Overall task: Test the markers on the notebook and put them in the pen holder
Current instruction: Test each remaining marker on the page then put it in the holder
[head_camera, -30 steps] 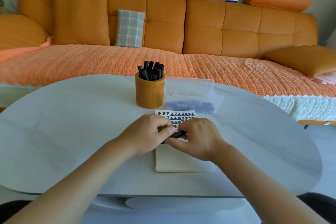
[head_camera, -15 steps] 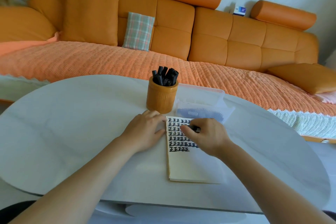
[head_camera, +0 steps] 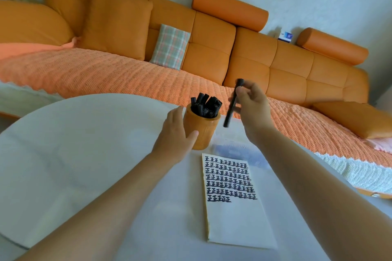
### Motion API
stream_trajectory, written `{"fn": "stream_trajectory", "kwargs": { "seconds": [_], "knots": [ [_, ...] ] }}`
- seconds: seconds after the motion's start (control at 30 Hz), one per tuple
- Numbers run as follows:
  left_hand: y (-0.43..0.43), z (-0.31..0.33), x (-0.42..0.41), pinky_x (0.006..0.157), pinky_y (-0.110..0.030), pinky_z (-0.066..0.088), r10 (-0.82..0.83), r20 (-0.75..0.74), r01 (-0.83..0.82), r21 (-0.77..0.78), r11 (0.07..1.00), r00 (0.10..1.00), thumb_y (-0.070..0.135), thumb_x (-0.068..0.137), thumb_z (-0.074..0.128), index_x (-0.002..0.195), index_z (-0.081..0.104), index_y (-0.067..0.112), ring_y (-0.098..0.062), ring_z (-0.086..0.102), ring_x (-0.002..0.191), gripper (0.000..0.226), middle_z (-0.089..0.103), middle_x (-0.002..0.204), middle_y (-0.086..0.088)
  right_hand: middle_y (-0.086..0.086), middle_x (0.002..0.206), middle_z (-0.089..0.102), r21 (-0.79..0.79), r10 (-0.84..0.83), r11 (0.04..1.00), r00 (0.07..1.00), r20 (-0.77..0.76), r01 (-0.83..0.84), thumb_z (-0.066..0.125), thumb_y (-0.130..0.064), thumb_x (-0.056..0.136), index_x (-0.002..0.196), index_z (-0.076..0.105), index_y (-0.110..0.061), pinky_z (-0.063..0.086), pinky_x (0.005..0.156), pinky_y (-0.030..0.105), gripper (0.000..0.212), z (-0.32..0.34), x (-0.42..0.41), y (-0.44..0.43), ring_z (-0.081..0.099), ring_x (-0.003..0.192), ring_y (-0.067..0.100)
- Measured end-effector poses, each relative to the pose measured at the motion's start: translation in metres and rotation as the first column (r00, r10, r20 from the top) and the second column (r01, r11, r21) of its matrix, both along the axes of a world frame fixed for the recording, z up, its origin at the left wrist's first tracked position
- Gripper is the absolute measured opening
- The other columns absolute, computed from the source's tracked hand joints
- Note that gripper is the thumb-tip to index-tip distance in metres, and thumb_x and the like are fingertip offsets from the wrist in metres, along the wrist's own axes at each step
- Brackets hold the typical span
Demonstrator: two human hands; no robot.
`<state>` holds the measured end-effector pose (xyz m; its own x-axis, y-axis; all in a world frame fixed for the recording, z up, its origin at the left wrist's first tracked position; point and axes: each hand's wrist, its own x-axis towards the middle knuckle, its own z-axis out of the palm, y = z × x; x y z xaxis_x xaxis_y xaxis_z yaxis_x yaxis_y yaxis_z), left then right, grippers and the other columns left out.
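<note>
An orange pen holder [head_camera: 204, 131] stands on the white table [head_camera: 74, 154] with several black markers [head_camera: 205, 105] in it. My left hand [head_camera: 176, 133] grips the holder's left side, thumb across its front. My right hand [head_camera: 250, 104] pinches a capped black marker [head_camera: 232, 105] in the air, just right of and above the holder's rim, the marker nearly upright. The notebook [head_camera: 233, 218] lies open in front of the holder, its top half filled with rows of black marks.
A clear plastic case [head_camera: 237, 148] lies behind the notebook, partly hidden by my right forearm. An orange sofa [head_camera: 212, 48] with cushions runs along the far side of the table. The table's rounded edge curves at left and near.
My right hand has lifted the marker off the notebook up beside the holder. My left hand has moved from the notebook's edge to the holder. The camera has tilted.
</note>
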<state>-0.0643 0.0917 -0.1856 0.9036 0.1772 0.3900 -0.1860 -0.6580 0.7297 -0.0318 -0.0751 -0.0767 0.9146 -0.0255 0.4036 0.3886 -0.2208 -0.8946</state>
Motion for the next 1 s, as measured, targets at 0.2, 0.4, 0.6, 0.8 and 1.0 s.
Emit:
{"fn": "stream_trajectory", "kwargs": {
  "seconds": [0.2,0.4,0.6,0.8,1.0],
  "knots": [
    [-0.002,-0.008,0.015,0.108,-0.045,0.04,-0.078,-0.071,0.075,-0.042,0.996,0.994,0.043,0.09,0.06,0.153,0.011,0.026,-0.024,0.038,0.139,0.082,0.031,0.155,0.0,-0.007,0.084,0.067,-0.016,-0.075,0.997,0.991,0.106,0.078,0.053,-0.015,0.101,0.114,0.061,-0.016,0.059,0.077,0.03,0.016,0.004,0.016,0.018,0.066,0.079,0.007],
    [0.002,-0.008,0.014,0.104,-0.042,0.043,-0.066,-0.042,0.062,-0.085,0.994,0.997,0.039,0.089,0.065,0.149,0.022,0.025,-0.024,0.044,0.133,0.075,0.039,0.15,0.0,-0.008,0.086,0.068,-0.253,-0.059,0.963,0.989,0.138,0.093,0.063,-0.017,0.094,0.113,0.064,-0.02,0.053,0.073,0.03,0.018,-0.016,0.023,0.019,0.066,0.08,0.009],
    [-0.001,-0.008,0.011,0.106,-0.041,0.041,-0.043,-0.04,0.042,-0.033,0.999,0.998,0.04,0.091,0.062,0.15,0.019,0.025,-0.024,0.04,0.136,0.074,0.036,0.152,0.0,-0.011,0.099,0.062,-0.551,0.022,0.794,0.893,0.449,0.257,0.072,-0.018,0.086,0.109,0.068,-0.024,0.047,0.087,0.037,0.024,-0.036,0.024,0.008,0.056,0.1,0.019],
    [0.0,-0.009,0.012,0.104,-0.04,0.041,-0.044,-0.049,0.044,0.003,0.999,0.998,0.042,0.091,0.06,0.15,0.019,0.026,-0.024,0.04,0.136,0.074,0.037,0.15,0.0,-0.001,0.117,0.053,-0.672,0.103,0.72,0.93,0.353,0.175,0.066,-0.021,0.092,0.123,0.065,-0.025,0.049,0.086,0.03,0.031,-0.049,0.027,-0.008,0.054,0.101,0.015],
    [-0.006,-0.014,-0.003,0.077,-0.027,0.046,0.078,0.124,-0.081,0.019,0.996,0.989,0.03,0.091,0.059,0.128,0.042,0.019,-0.018,0.053,0.11,0.043,0.049,0.127,-0.002,-0.005,0.104,0.065,-0.687,-0.039,0.727,0.999,-0.017,0.017,0.047,-0.009,0.096,0.111,0.061,-0.029,0.056,0.067,0.036,0.029,-0.038,0.023,-0.041,0.067,0.086,0.021]
  ]
}}
